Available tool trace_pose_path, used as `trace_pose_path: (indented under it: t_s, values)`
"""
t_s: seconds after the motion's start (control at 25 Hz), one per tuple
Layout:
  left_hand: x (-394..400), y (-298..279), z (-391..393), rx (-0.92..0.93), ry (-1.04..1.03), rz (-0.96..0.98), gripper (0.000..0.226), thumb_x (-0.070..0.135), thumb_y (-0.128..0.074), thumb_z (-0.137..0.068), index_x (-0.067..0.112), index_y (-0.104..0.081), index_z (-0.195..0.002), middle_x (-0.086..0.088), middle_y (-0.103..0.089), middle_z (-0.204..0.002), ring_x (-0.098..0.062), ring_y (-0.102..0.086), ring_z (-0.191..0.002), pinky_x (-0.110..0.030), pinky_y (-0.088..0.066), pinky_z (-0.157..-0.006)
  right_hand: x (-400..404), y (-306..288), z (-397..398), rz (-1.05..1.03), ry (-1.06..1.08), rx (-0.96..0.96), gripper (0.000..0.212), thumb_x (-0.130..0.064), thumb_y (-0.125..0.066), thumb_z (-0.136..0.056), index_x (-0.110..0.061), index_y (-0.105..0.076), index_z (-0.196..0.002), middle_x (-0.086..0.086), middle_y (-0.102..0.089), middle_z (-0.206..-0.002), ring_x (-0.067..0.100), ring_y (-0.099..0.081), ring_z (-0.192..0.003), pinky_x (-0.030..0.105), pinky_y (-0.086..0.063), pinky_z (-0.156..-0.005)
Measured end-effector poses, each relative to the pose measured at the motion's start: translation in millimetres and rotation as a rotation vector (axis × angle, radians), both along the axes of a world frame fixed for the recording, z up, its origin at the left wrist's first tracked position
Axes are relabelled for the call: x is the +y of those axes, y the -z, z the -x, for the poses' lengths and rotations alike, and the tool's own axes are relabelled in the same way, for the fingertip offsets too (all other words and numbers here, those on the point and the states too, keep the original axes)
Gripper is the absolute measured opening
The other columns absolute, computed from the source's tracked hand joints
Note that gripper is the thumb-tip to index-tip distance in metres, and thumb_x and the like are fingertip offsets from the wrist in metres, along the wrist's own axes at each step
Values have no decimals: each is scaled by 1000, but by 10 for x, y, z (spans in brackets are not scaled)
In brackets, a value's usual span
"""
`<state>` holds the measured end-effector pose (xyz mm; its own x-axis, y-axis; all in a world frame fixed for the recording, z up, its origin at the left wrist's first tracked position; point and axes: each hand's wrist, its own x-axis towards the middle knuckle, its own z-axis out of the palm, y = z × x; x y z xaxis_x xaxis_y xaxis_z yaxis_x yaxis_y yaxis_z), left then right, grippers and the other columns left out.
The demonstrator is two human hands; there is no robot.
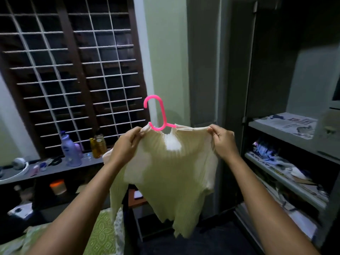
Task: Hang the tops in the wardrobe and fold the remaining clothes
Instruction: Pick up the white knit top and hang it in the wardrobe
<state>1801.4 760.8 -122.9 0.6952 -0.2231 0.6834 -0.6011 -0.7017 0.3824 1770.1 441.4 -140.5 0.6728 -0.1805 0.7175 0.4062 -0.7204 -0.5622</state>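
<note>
Before the open wardrobe [287,144], cream ribbed top [165,177] hangs on pink hanger [159,115], hem jagged. Left hand [127,144] and right hand [223,142] pinch its shoulders.

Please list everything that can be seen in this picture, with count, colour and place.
top: one, cream, held up at centre
hanger: one, pink, inside the top, hook above the neck
window grille: one, white bars, upper left
bottles: one lavender, two amber, on the ledge under the window
shelves: several, grey, cluttered, at right
bedsheet: one, green, lower left
left hand: grips the top's left shoulder
right hand: grips its right shoulder
</note>
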Motion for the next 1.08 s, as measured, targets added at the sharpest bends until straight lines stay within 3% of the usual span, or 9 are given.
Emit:
trace_pose_path:
  t_s: [0.2, 0.4, 0.56, 0.72, 0.88, 1.0, 1.08]
  values:
    - [-737, 39, -1118, -31, 180, -72, 37, 45, -39, -93, 12, -58, -93, -3, -63, -86, -24, -60, -81, -38, -46, -69, -351, -199, -678, 153, 110, 71, 27, -33, -38, -93, -27, -64, -98, 1, -71, -93, 29, -61, -95, 40, -37, -88]
    - [-1577, 25, -1930, -40, 192, -22, 21, 34, -48, -97, 16, -58, -94, -1, -61, -84, -21, -55, -80, -31, -35, -64, -1021, -80, -1099, 344, 417, 241, 25, -36, -33, -101, -22, -54, -99, -4, -64, -107, 26, -52, -106, 38, -29, -83]
    - [-2104, -34, -2482, 134, 491, -136, 44, 65, -32, -88, 26, -51, -79, 7, -55, -73, -9, -50, -70, -34, -40, -69, -1648, 40, -1112, 244, 523, 243, 24, -26, -38, -100, -17, -57, -90, 1, -65, -99, 26, -53, -106, 34, -21, -77]
    - [-2416, -7, -3051, 366, 690, -162, 56, 82, -36, -78, 30, -58, -71, 17, -50, -60, 1, -44, -58, -30, -36, -63, -2204, -59, -886, 178, 696, 193, 42, -42, -30, -88, -16, -62, -90, 8, -67, -99, 28, -56, -104, 37, -25, -79]
    - [-3201, 50, -3194, 189, 764, -109, 35, 55, -39, -93, 31, -54, -71, 15, -55, -64, -2, -49, -61, -29, -34, -60, -2535, -157, -713, 123, 887, 210, 34, -42, -38, -98, -20, -62, -90, 10, -68, -99, 29, -58, -105, 40, -30, -85]
    - [-3876, -119, -3173, -58, 686, -151, 38, 51, -33, -97, 22, -46, -76, 7, -52, -67, -12, -48, -63, -35, -33, -57, -2657, -313, -630, 151, 1071, 255, 28, -39, -39, -100, -21, -59, -94, 8, -67, -103, 27, -56, -108, 38, -28, -85]
    - [-4234, -195, -3266, -94, 716, -92, 37, 50, -32, -99, 23, -46, -79, 8, -52, -70, -15, -49, -65, -35, -36, -59, -2692, -474, -560, 169, 1125, 274, 27, -42, -41, -99, -23, -58, -94, 6, -67, -104, 27, -57, -107, 38, -30, -87]
